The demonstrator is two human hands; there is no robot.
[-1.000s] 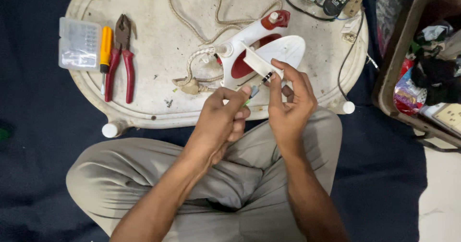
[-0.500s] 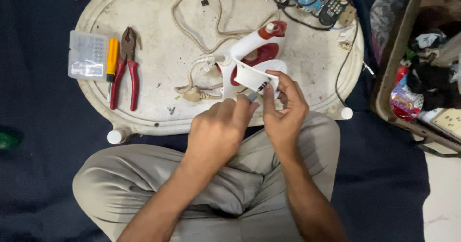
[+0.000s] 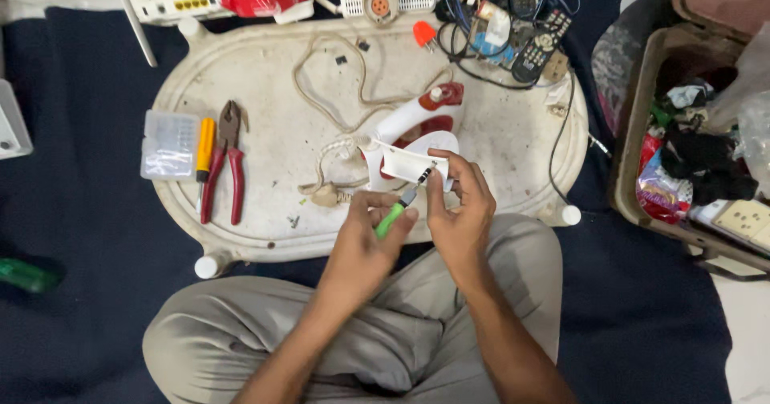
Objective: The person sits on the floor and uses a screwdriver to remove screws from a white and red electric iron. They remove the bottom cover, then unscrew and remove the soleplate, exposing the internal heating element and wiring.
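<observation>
The left hand has its fingers curled and pressed around a green-handled screwdriver, whose thin shaft angles up and to the right so that the tip meets a small white plastic cover. The right hand pinches that cover from the right, thumb against its near edge and fingertips over its far edge, the other fingers bent behind it. The cover sits at the back end of a white and red clothes iron, which lies tilted on the round white tray table, its handle pointing up and right. Both hands hang over the near rim of the table, above the person's crossed legs in grey trousers. A beige cord loops away from the iron across the middle of the table toward its far side, with a frayed end just left of the left hand. Well to the left lie red-handled pliers, a yellow-handled tool just beside them, and a clear plastic parts box near the left rim. The stretch of table between the pliers and the iron is bare but for small scraps. At the far right edge a tangle of wires, a remote control and small parts crowd the rim. Exactly where the screwdriver tip meets the cover is too small to make out, and the iron's soleplate is mostly hidden behind the cover and the right hand.
</observation>
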